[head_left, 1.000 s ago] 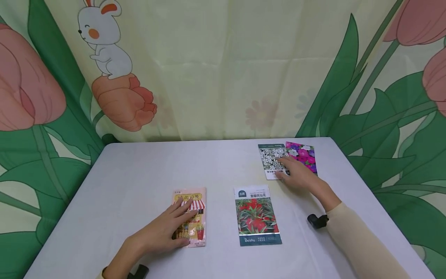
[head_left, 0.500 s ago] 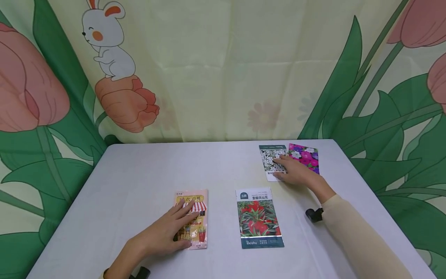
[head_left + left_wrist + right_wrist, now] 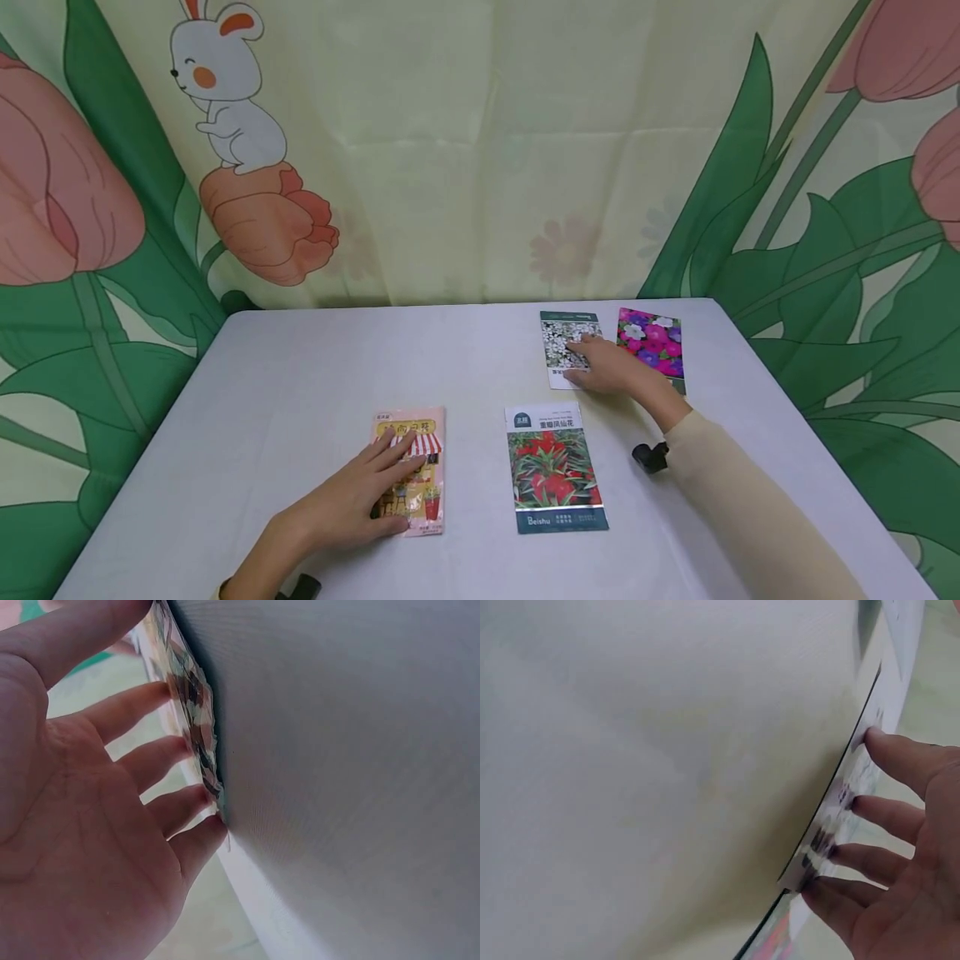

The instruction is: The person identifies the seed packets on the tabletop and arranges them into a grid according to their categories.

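Observation:
My left hand (image 3: 341, 498) lies with spread fingers on a pink and yellow cartoon seed packet (image 3: 432, 502) at the near left. In the left wrist view, the fingertips touch the face of that crinkled packet (image 3: 196, 712). Farther off at right, my right hand (image 3: 609, 371) presses its fingertips on a seed packet with white flowers (image 3: 557, 340), covering its lower right part. The right wrist view has thumb and fingers extended onto this packet (image 3: 843, 780), which lies flat. Right of it is a packet with magenta and purple flowers (image 3: 651, 340), its lower left corner hidden by the hand.
A packet with red flowers (image 3: 557, 467) lies between the hands, nearer the front. All rest on a white-covered table (image 3: 360, 358). Behind its far edge hangs a cartoon curtain (image 3: 435, 167). Each wrist carries a small black camera (image 3: 649, 457).
My right hand has slid the white-flower packet left, and a gap now separates it from the magenta-flower packet. The left hand stays in place on the pink packet.

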{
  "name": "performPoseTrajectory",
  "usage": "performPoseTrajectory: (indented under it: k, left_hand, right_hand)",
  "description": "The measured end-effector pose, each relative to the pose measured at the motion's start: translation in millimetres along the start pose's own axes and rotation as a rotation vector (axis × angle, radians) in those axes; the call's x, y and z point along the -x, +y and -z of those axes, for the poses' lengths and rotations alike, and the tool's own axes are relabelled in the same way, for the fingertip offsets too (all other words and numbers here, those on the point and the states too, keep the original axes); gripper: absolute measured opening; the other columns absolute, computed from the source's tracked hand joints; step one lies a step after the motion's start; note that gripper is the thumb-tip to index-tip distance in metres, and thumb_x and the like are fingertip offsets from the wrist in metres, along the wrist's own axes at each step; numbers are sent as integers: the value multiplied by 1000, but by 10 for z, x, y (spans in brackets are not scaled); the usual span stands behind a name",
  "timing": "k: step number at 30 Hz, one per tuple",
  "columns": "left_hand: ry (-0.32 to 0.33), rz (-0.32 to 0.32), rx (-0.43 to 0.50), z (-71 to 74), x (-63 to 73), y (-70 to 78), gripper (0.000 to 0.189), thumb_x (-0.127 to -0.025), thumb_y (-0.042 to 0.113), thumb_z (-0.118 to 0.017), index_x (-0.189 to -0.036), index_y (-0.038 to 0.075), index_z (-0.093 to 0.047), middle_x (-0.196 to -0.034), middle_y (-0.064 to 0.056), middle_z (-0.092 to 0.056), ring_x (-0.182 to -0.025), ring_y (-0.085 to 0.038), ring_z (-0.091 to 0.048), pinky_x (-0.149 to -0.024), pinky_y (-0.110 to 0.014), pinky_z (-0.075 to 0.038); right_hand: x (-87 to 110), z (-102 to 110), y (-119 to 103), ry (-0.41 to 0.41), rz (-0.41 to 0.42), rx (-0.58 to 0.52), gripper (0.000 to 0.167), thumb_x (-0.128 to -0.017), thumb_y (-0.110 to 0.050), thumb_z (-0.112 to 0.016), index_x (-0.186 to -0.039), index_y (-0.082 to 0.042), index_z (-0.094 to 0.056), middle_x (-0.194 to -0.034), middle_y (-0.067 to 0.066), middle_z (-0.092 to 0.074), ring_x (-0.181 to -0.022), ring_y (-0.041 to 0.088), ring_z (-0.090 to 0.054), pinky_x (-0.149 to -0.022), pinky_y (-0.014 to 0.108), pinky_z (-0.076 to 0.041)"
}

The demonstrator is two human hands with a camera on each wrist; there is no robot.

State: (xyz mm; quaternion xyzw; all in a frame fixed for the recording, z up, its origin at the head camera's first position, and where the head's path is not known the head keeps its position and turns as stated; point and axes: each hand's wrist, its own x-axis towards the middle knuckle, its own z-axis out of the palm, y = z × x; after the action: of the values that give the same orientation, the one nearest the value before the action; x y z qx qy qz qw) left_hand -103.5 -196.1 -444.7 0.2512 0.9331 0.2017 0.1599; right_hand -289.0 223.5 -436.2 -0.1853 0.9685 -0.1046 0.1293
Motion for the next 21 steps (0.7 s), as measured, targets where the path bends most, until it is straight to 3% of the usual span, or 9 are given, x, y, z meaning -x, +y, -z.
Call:
performPoseTrajectory:
  k: [10,21]
  left_hand:
    - [-10,13,6,-4,2,-1,82,-93,46,-78,-163,25,-43,-177,-6,-29,-165,-45,-19,-122,-70,-35]
    - [-3,17,1,-33,-8,-22,83,-92,48,-79,-163,26,-43,-177,-5,-30,-164,-45,-20,-121,-70,-37]
  right_hand:
    - [-136,-41,-278,-33,-27,13,70,-103,-41,-66,-159,-3,-46,-165,32,-39,-155,54,-35,-125,66,-34]
    - [-222,-25,-640,-21,10,44,65,-104,-39,-66,-155,-1,-52,-157,26,-54,-150,49,-46,-123,60,-40]
